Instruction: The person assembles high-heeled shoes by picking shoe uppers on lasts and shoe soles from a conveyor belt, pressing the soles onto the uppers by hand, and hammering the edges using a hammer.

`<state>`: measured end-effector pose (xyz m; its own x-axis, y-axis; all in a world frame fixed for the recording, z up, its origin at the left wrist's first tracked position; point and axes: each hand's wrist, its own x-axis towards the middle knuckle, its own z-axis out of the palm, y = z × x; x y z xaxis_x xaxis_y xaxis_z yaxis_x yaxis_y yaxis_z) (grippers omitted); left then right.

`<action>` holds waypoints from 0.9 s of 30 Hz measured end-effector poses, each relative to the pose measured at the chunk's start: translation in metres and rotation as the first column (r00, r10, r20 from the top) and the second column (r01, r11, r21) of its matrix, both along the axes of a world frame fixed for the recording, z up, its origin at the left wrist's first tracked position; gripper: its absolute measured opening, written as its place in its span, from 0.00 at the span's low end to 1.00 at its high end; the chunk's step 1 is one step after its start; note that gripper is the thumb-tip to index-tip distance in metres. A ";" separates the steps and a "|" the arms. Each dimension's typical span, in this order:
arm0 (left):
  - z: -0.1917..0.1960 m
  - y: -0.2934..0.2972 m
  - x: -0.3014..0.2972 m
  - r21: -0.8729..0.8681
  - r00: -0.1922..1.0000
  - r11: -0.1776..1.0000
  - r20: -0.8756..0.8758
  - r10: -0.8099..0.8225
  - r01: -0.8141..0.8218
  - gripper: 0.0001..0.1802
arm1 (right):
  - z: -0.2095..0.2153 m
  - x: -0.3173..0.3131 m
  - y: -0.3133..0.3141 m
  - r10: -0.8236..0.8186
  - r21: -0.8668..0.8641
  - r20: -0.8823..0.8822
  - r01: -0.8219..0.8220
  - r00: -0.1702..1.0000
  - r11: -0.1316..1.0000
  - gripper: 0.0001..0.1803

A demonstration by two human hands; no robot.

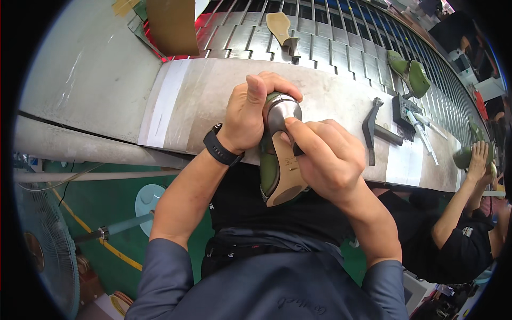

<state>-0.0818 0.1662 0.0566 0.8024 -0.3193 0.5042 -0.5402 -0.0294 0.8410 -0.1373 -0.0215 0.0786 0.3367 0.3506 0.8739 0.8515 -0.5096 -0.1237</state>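
Observation:
A green high-heeled shoe is held sole up over the near edge of the bench, its toe end toward me. Its tan sole and shiny silver-grey heel show. My left hand is wrapped round the heel end from the left, thumb raised, with a black watch on the wrist. From the right, my right hand grips the shoe, its fingertips against the base of the heel and the narrow part of the sole. Some of those fingers are hidden. To the right lies a hammer on the bench.
Beyond the bench runs a slatted metal conveyor bearing a tan sole piece with heel and another green shoe. White pen-like tubes lie by a black block. A co-worker's hands hold a green shoe at right. A fan stands left.

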 end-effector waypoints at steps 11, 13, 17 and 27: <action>-0.006 -0.001 0.009 -0.132 0.995 0.986 -0.006 -0.099 0.097 0.37 | 0.002 0.018 -0.004 0.016 -0.069 0.035 -0.014 0.999 0.998 0.18; 0.008 -0.003 0.023 -0.191 0.954 0.966 -0.208 -0.216 0.177 0.24 | 0.018 0.031 -0.009 -0.010 -0.182 0.042 0.017 0.999 0.983 0.15; -0.006 -0.001 0.055 -0.366 0.916 0.929 -0.354 -0.188 0.049 0.16 | 0.020 0.062 -0.016 0.078 0.105 -0.488 -0.030 0.869 0.994 0.13; -0.006 -0.041 0.054 -0.156 0.940 0.976 -0.329 0.091 -0.149 0.26 | 0.094 0.074 -0.023 -0.405 -0.638 -0.646 -0.167 0.647 0.752 0.26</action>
<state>-0.0274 0.1251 0.0503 0.9566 -0.1398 0.2557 -0.2454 0.0865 0.9655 -0.0629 -0.0445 0.1721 0.8099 0.5817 -0.0757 0.5434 -0.7925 -0.2768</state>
